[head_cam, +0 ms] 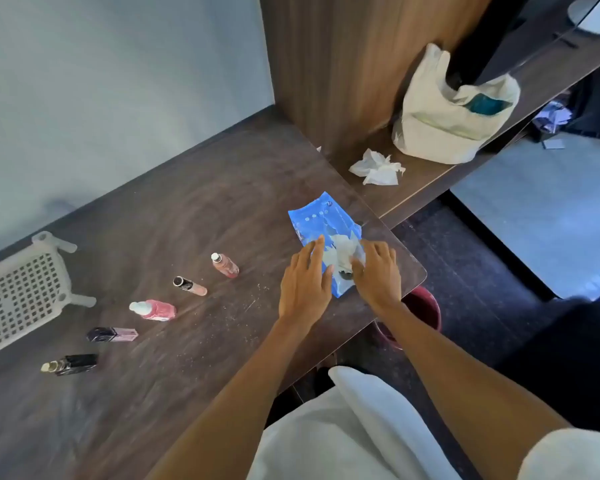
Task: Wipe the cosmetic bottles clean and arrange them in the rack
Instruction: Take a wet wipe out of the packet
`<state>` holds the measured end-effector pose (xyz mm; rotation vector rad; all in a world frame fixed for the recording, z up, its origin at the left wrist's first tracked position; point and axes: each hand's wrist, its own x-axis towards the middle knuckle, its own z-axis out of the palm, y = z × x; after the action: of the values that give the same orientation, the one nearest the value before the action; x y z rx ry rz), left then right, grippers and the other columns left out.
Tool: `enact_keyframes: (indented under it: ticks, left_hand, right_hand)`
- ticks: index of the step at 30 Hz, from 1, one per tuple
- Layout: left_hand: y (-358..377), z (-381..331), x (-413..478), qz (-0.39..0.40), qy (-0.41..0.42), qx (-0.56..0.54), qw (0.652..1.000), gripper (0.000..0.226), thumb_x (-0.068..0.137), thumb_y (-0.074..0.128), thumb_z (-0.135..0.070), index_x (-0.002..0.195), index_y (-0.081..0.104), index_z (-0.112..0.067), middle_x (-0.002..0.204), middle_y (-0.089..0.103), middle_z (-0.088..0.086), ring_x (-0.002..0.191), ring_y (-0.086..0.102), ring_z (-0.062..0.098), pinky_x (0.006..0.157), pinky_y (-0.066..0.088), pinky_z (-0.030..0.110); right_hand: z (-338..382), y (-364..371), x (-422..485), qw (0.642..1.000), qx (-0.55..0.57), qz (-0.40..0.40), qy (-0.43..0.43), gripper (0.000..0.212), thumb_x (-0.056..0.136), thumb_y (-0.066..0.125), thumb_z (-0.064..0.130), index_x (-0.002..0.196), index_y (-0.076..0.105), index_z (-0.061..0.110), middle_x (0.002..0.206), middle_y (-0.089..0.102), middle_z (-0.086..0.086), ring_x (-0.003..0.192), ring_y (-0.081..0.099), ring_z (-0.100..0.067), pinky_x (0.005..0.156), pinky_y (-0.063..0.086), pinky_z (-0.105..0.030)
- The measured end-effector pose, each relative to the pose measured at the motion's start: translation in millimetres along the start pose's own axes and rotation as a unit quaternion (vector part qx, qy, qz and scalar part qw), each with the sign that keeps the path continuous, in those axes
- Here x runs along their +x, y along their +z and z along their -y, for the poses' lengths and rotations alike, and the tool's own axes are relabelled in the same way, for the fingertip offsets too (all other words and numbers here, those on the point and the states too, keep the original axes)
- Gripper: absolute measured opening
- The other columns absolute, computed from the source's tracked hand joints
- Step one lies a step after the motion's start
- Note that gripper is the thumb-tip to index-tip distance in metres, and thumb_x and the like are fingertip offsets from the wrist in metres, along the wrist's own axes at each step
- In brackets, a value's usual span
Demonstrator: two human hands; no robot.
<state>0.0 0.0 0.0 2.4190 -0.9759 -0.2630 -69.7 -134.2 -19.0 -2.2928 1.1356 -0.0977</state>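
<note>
Under my fingers lies a flat blue plastic wipes packet, near the rounded corner of the dark wood-grain table. My left hand rests palm down on the packet's near left edge, fingers loosely spread and pressing it flat. My right hand sits just beside it on the packet's right side, fingertips pinched on the crumpled white wipe that sticks out of the opening between both hands.

Well to the left of my left fingers, five small cosmetic bottles lie on their sides in a slanting row, apart from one another. Nearest my fingers is a clear pink bottle with a white cap, then a slim peach tube with a black cap, a squat pink bottle with a white top, a pale pink square bottle with a dark cap and, farthest, a black bottle with a gold neck. Beyond that row, at the far left, a white perforated plastic rack lies tipped over, legs pointing toward the bottles.

Past my fingertips, on the lower shelf, sit a crumpled white tissue and a cream cloth bag.
</note>
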Motion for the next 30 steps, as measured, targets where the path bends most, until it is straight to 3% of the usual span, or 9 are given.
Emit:
enact_keyframes:
  ticks: [3, 6, 12, 17, 19, 22, 25, 30]
  left_hand:
    - [8.0, -2.1, 5.8, 0.007, -0.014, -0.018, 1.000, 0.057, 0.098, 0.056, -0.024, 0.151, 0.038, -0.013, 0.146, 0.052, 0.007, 0.122, 0.055, 0.028, 0.092, 0.053, 0.044]
    - [13.2, -2.2, 8.6, 0.022, -0.028, -0.023, 0.999, 0.056, 0.098, 0.056, -0.023, 0.151, 0.039, -0.014, 0.144, 0.052, 0.006, 0.121, 0.056, 0.027, 0.093, 0.052, 0.044]
    - [16.0, -0.4, 14.5, 0.031, -0.051, -0.023, 0.998, 0.055, 0.097, 0.059, -0.017, 0.149, 0.041, -0.015, 0.144, 0.054, 0.004, 0.123, 0.054, 0.027, 0.093, 0.053, 0.045]
    - [17.1, 2.2, 18.1, 0.051, -0.062, -0.007, 0.997, 0.055, 0.099, 0.056, -0.020, 0.151, 0.039, -0.016, 0.146, 0.051, 0.002, 0.128, 0.050, 0.024, 0.098, 0.049, 0.041]
    - [17.4, 1.5, 19.5, 0.057, -0.066, -0.005, 0.996, 0.055, 0.099, 0.056, -0.022, 0.151, 0.038, -0.017, 0.146, 0.050, 0.002, 0.129, 0.050, 0.024, 0.098, 0.048, 0.041]
    - [19.0, -0.6, 21.0, 0.057, -0.062, -0.002, 0.996, 0.055, 0.100, 0.055, -0.023, 0.151, 0.038, -0.017, 0.147, 0.050, 0.002, 0.129, 0.049, 0.024, 0.099, 0.048, 0.041]
    - [19.8, -5.0, 23.3, 0.050, -0.064, -0.005, 0.997, 0.052, 0.100, 0.056, -0.023, 0.149, 0.041, -0.017, 0.146, 0.049, 0.004, 0.129, 0.049, 0.024, 0.099, 0.048, 0.041]
    - [21.8, -12.9, 27.5, 0.010, -0.068, -0.079, 0.995, 0.043, 0.100, 0.053, -0.034, 0.141, 0.052, -0.022, 0.133, 0.054, -0.002, 0.121, 0.053, 0.019, 0.091, 0.054, 0.040]
  right_hand:
    - [0.5, -1.1, 12.9, 0.994, -0.072, 0.010, -0.086, 0.047, 0.094, 0.060, 0.039, 0.137, 0.054, 0.021, 0.132, 0.051, -0.002, 0.122, 0.044, -0.024, 0.096, 0.047, -0.040]
    - [2.2, 0.7, 20.7, 0.983, -0.117, 0.029, -0.136, 0.039, 0.090, 0.066, 0.040, 0.125, 0.064, 0.025, 0.131, 0.052, -0.004, 0.120, 0.045, -0.025, 0.096, 0.048, -0.040]
    - [1.5, 0.3, 24.0, 0.991, -0.068, -0.009, -0.115, 0.013, 0.079, 0.080, 0.028, 0.089, 0.080, 0.020, 0.124, 0.058, -0.006, 0.116, 0.050, -0.029, 0.090, 0.047, -0.043]
    - [-9.1, -0.5, 25.9, 0.994, 0.018, -0.067, -0.086, 0.014, 0.084, 0.076, 0.025, 0.096, 0.080, 0.020, 0.120, 0.063, -0.002, 0.110, 0.052, -0.024, 0.087, 0.051, -0.041]
    - [-11.4, -3.6, 24.3, 0.992, 0.071, -0.075, -0.072, 0.014, 0.087, 0.074, 0.023, 0.098, 0.079, 0.018, 0.118, 0.062, 0.000, 0.107, 0.050, -0.018, 0.089, 0.048, -0.033]
    - [-9.6, -12.5, 22.5, 0.984, 0.157, -0.083, -0.015, 0.015, 0.091, 0.068, 0.018, 0.100, 0.077, 0.010, 0.110, 0.066, -0.001, 0.095, 0.053, -0.005, 0.089, 0.041, -0.006]
    - [-8.7, -18.2, 23.6, 0.980, 0.189, -0.068, 0.012, 0.016, 0.094, 0.063, 0.017, 0.103, 0.075, 0.011, 0.100, 0.071, 0.001, 0.078, 0.057, 0.001, 0.076, 0.050, -0.010]
    - [-9.4, -23.5, 23.8, 0.973, 0.224, -0.036, 0.031, 0.015, 0.095, 0.062, 0.015, 0.104, 0.073, 0.011, 0.091, 0.069, 0.007, 0.077, 0.060, 0.005, 0.066, 0.042, 0.002]
